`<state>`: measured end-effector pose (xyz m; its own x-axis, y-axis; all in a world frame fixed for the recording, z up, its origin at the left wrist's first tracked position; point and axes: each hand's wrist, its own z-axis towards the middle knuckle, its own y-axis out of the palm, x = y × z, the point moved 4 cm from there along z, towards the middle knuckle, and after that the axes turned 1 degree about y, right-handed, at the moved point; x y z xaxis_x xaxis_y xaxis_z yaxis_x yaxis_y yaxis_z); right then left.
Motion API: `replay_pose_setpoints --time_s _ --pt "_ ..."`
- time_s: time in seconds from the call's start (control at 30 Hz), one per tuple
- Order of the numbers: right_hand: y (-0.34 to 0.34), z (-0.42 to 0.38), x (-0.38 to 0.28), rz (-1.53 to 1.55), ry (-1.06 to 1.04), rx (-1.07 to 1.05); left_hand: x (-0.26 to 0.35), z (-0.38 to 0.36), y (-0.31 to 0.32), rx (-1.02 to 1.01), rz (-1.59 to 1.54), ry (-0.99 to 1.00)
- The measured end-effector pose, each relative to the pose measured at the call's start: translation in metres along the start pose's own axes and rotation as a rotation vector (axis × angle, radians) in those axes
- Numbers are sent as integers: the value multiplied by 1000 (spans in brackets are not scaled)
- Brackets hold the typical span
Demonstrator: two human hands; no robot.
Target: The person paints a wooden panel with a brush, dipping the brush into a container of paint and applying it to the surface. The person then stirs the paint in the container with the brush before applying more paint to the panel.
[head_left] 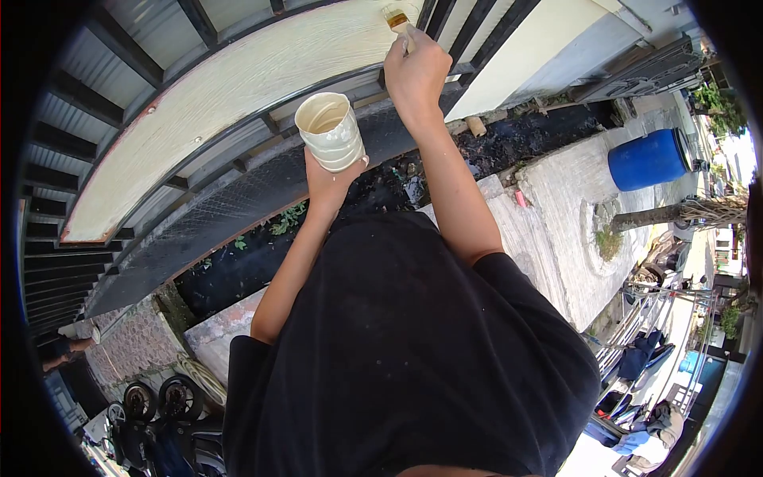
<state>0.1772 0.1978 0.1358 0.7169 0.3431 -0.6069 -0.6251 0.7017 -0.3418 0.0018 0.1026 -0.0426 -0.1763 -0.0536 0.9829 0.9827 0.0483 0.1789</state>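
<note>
My left hand (327, 184) is wrapped round the lower part of a cream-coated plastic container (330, 133), whose open top shows pale paint inside. Higher up and to the right, my right hand (416, 75) grips a paintbrush (397, 21) by its handle. The brush's bristles touch the upper right end of a long cream panel (238, 87), near the black bars. The panel has a streaky, wet-looking surface and a thin reddish edge. Paint marks show on the container's outside and by my left thumb.
Black metal bars (119, 60) frame the panel. Below it runs a dark ditch (238, 274) with plants. At the right are a blue barrel (649, 160) and a tree trunk (648, 217). A motorcycle (163, 437) stands lower left; another person's arm (78, 345) shows at the left edge.
</note>
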Motion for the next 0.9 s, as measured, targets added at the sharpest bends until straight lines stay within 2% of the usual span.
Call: replay_pose_setpoints --time_s 0.17,0.3,0.37,0.53,0.9 --pt "-3 5 5 -34 -3 -42 0 1 0 13 -17 -7" --pt "5 10 3 -189 -76 -37 2 -1 2 12 -26 -2" --pt "11 9 -2 -228 -88 -41 -2 1 2 36 18 122" --pt "16 7 -12 -281 -103 -160 -4 2 -1 34 25 94" --pt "9 12 -17 -259 -134 -77 1 2 -3 33 0 89"
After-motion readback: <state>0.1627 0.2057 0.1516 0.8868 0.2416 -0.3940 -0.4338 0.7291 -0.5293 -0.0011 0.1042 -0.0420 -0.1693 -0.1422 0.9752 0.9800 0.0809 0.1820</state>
